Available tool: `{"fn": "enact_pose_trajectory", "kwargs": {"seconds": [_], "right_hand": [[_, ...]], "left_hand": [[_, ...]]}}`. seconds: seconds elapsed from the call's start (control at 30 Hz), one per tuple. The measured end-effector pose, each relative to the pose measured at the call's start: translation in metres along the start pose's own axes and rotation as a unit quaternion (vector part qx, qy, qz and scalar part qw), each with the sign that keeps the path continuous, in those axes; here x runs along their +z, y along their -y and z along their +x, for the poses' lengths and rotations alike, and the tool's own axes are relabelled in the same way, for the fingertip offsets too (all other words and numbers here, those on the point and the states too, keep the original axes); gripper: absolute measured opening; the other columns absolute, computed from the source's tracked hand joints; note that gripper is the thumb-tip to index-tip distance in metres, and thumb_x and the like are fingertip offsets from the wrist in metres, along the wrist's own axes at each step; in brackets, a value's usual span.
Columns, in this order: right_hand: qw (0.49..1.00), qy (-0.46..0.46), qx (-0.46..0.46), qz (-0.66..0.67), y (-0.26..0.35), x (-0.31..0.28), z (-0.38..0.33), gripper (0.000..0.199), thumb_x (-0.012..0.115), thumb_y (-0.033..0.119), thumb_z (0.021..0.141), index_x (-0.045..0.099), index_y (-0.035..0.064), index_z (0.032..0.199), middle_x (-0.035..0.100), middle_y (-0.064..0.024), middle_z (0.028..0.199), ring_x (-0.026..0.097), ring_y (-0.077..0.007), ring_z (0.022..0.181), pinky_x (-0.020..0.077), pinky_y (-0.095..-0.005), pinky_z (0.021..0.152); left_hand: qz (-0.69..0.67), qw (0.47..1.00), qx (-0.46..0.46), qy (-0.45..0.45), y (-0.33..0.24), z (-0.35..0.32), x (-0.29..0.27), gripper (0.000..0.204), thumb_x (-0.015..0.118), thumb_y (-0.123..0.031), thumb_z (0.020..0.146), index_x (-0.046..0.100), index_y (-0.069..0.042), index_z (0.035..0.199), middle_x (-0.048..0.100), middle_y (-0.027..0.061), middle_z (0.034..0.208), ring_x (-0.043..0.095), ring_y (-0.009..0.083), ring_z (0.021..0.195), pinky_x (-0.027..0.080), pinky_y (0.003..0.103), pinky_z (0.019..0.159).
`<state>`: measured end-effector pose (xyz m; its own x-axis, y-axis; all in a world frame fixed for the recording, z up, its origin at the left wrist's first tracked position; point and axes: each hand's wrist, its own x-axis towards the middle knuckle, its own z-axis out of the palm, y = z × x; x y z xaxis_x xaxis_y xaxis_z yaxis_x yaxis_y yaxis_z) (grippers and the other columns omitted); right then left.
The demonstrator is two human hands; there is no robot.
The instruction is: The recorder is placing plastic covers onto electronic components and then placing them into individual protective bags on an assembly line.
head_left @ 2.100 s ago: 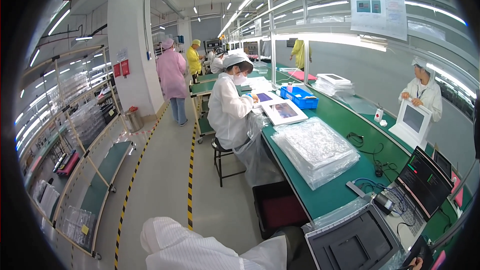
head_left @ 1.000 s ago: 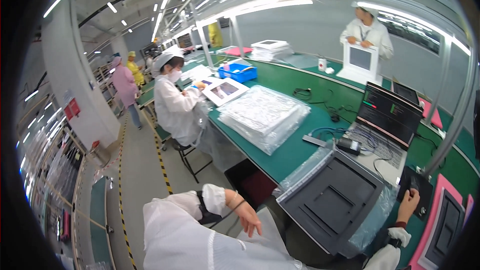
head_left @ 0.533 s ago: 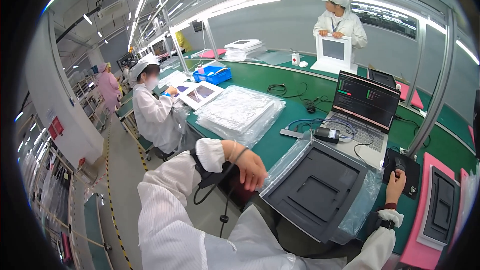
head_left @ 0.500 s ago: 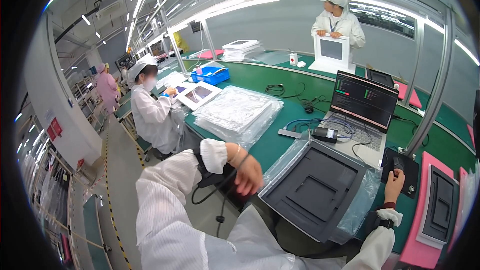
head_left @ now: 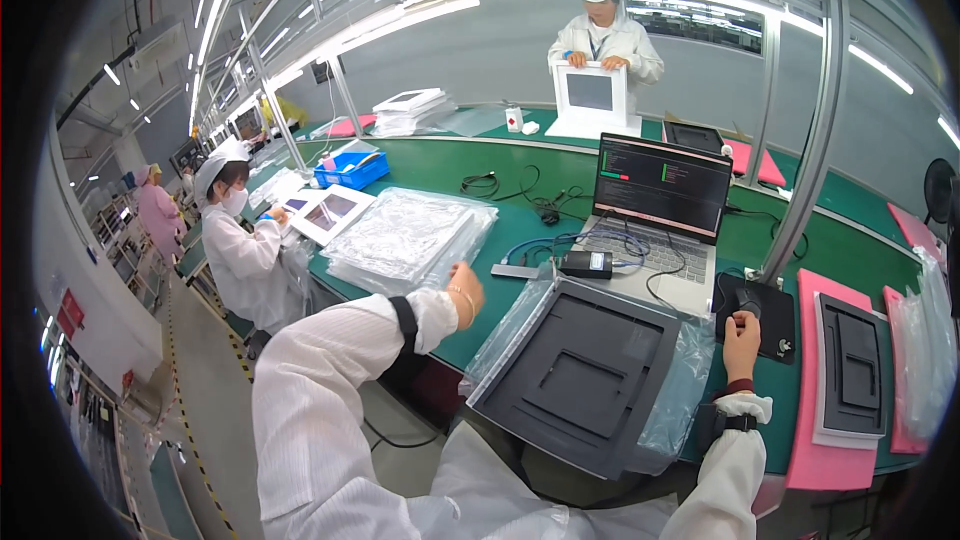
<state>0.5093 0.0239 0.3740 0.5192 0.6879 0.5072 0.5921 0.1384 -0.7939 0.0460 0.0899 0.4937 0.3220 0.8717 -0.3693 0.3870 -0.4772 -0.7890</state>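
And here's the right hand (head_left: 741, 345), at two o'clock from the dark panel (head_left: 575, 380), fingers curled over the black mouse (head_left: 745, 301) on its pad (head_left: 778, 322). The left hand (head_left: 466, 292) hovers at ten o'clock, near the wrapped stack (head_left: 405, 235) (fingers half hidden, so I can't tell its grip). Laptop (head_left: 660, 185) at one o'clock, screen lit!

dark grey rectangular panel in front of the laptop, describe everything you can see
The dark grey, roughly rectangular panel looks like matte plastic, with a squarish moulded outline on its upward face and a pale strip along its left edge. It lies at a slant on clear plastic sheeting at the near edge of the green tabletop, in front of the open silver laptop. The left hand and right hand are apart from it.
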Motion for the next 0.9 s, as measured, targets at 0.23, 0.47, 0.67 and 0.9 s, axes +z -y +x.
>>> {"fn": "enact_pose_trajectory", "kwargs": {"seconds": [0.23,0.47,0.67,0.9], "right_hand": [[1.000,0.005,0.004,-0.010,0.000,-0.005,0.003,0.011,0.059,0.009,0.083,0.056,0.0001,0.089,0.053,-0.0082,0.082,0.054,-0.0164,0.063,0.0456,-0.0284,0.060],[1.000,0.008,-0.016,-0.002,-0.007,0.003,0.005,0.010,0.060,0.008,0.082,0.057,0.0010,0.088,0.055,-0.0092,0.082,0.055,-0.0187,0.067,0.0464,-0.0291,0.063],[0.999,0.020,-0.041,-0.001,-0.026,0.002,0.007,0.013,0.060,0.009,0.083,0.058,-0.0009,0.090,0.055,-0.0069,0.079,0.051,-0.0164,0.072,0.0439,-0.0297,0.068],[0.991,0.095,-0.034,-0.084,-0.009,-0.006,0.006,0.032,0.058,0.026,0.087,0.060,-0.0044,0.098,0.062,-0.0181,0.096,0.057,-0.0310,0.089,0.0444,-0.0379,0.080]], "left_hand": [[-0.552,0.770,0.010,-0.321,-0.033,0.083,0.001,0.020,0.059,-0.023,0.080,0.064,-0.012,0.096,0.060,0.0096,0.095,0.058,0.0290,0.093,0.047,0.038,0.079],[-0.589,0.714,0.001,-0.379,-0.053,0.113,0.009,0.021,0.060,-0.020,0.078,0.061,-0.009,0.097,0.057,0.0121,0.098,0.057,0.0317,0.092,0.047,0.039,0.080],[-0.563,0.753,-0.001,-0.340,-0.053,0.111,-0.004,0.021,0.058,-0.019,0.073,0.065,-0.011,0.091,0.061,0.0122,0.097,0.060,0.0312,0.093,0.049,0.041,0.078],[-0.492,0.819,-0.007,-0.296,-0.049,0.121,-0.010,0.014,0.061,-0.014,0.067,0.067,-0.010,0.079,0.064,0.0111,0.087,0.063,0.0316,0.081,0.050,0.042,0.066]]}}
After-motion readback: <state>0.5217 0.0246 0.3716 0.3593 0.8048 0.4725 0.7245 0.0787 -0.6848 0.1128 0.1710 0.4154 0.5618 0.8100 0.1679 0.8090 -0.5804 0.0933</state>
